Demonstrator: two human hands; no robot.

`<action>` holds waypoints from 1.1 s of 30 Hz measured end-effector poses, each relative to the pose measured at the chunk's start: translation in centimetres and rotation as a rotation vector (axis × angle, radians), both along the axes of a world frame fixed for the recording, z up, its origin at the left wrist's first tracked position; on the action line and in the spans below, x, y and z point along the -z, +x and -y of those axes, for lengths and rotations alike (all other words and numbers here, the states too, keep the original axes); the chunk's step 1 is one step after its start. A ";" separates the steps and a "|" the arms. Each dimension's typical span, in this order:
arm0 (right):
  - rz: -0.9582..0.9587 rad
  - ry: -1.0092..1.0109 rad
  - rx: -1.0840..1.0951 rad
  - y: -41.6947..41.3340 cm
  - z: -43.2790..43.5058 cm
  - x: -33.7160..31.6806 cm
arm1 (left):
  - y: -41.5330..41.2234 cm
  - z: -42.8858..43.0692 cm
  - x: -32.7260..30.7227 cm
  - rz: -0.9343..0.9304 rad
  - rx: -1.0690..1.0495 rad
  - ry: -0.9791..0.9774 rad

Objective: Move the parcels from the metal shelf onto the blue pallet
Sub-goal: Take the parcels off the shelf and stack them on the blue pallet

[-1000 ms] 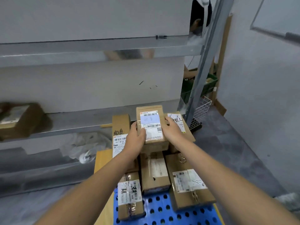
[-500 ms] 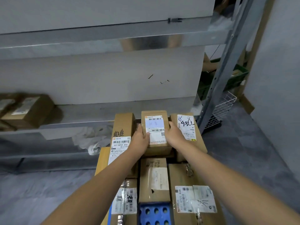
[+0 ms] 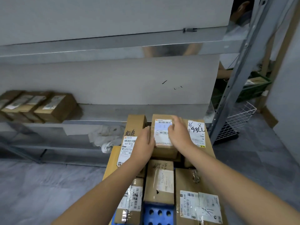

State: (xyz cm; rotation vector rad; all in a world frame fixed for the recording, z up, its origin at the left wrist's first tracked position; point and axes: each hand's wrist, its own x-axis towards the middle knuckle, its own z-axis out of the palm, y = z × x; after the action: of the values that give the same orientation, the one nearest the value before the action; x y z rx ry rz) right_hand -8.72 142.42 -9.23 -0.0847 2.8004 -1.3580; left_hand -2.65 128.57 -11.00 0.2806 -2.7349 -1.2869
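Much of the blue pallet (image 3: 159, 214) is hidden: only a small perforated patch shows between parcels at the bottom edge, and the frame cuts off the nearest boxes. Both hands are motion-blurred, so fingertip contact is hard to judge.

The small labelled parcel (image 3: 163, 137) sits at the far end of the stack, wedged between the tall narrow box (image 3: 131, 137) on the left and the box marked with black handwriting (image 3: 197, 133) on the right. The left hand (image 3: 143, 144) lies along the parcel's left edge, palm inward, fingers (image 3: 148, 133) fairly straight and close together; whether they press the side I cannot tell. The right hand (image 3: 179, 135) hovers over the parcel's right half, fingers (image 3: 176, 122) spread loosely and partly covering the white label, not curled around anything. Neither hand appears to clamp the parcel. Both forearms reach forward from the lower corners, converging on it.

Well left of the fingers, a row of remaining parcels (image 3: 40, 105) rests on the metal shelf (image 3: 113, 111), blurred and cut off at the frame edge. A crumpled white cloth (image 3: 105, 138) lies below the shelf lip.
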 end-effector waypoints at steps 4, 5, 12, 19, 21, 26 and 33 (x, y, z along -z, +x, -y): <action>-0.015 -0.001 -0.204 1.1 3.6 -3.3 | 2.8 3.3 -2.8 0.001 -0.038 -0.076; 0.000 0.019 -0.259 1.6 4.9 -4.1 | 3.3 4.6 -3.8 -0.023 -0.051 -0.100; -0.043 0.180 -0.517 4.7 14.0 -8.7 | 9.3 16.2 -8.6 0.037 -0.129 -0.389; -0.123 0.282 -0.668 7.8 26.3 -11.7 | 16.4 29.1 -12.2 0.033 -0.258 -0.488; -0.134 0.293 -0.706 9.7 31.1 -12.0 | 18.7 33.4 -12.5 0.018 -0.275 -0.520; -0.132 0.337 -0.800 15.4 43.6 -12.0 | 25.2 44.4 -12.1 -0.017 -0.285 -0.558; -0.199 0.404 -0.834 21.0 58.4 -14.3 | 32.0 59.1 -14.2 -0.055 -0.361 -0.640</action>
State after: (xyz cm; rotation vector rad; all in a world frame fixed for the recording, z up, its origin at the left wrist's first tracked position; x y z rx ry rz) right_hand 12.27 84.00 5.07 -1.2494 2.5777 -0.6037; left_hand 29.31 69.43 3.15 0.6140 -2.7001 -0.3019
